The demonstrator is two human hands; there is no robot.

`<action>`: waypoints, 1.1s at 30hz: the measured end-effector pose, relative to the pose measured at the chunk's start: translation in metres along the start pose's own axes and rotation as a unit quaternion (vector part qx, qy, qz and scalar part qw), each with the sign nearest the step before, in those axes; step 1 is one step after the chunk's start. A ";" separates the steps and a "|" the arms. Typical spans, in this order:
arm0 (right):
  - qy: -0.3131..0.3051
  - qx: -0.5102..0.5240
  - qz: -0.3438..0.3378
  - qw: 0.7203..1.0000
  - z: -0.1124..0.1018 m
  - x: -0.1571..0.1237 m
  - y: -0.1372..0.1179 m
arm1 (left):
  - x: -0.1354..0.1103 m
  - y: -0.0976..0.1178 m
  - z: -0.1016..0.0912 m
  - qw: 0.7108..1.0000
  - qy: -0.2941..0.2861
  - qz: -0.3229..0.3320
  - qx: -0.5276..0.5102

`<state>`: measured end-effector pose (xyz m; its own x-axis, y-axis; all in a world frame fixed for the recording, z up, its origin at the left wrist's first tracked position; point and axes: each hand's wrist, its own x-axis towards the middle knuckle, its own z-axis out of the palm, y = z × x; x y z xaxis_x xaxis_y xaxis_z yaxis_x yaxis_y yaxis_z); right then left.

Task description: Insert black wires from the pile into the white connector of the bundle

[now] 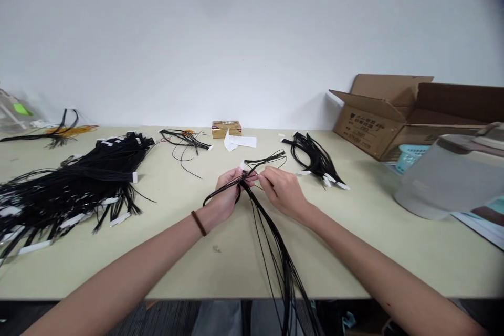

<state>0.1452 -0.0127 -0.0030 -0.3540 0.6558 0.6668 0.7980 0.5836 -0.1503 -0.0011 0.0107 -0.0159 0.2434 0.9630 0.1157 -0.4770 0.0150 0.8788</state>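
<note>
Both hands pinching one bundle of thin black wires (275, 241): left hand (226, 197) clenched around it, right hand (283, 191) gripping the end, over the beige tabletop (220, 268).

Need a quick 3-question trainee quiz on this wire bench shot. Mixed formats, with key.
1. True or false: the left hand and the right hand are both holding the same black wire bundle.
2. Pick one: the largest wire pile lies A) to the person's left, B) to the person's right, C) on the floor.
3. Fill in: the brown band sits on the ___ wrist.
Key: 1 true; 2 A; 3 left.
</note>
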 end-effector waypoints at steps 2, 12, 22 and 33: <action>-0.018 0.045 0.032 0.998 -0.001 0.001 -0.001 | 0.000 0.000 0.000 1.000 0.000 0.008 0.010; -0.066 0.310 0.145 0.938 -0.008 0.010 -0.004 | 0.002 -0.001 -0.003 0.998 -0.019 0.038 0.055; -0.059 0.378 0.180 0.906 -0.007 0.011 -0.003 | 0.003 -0.002 -0.003 0.994 -0.023 0.050 0.095; 0.057 -0.073 -0.031 0.995 -0.009 0.006 0.003 | 0.001 -0.002 -0.003 0.992 -0.058 0.028 0.110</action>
<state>0.1497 -0.0113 0.0068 -0.3536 0.5565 0.7518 0.8416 0.5400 -0.0038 -0.0027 0.0120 -0.0189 0.3231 0.9231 0.2084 -0.2999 -0.1090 0.9477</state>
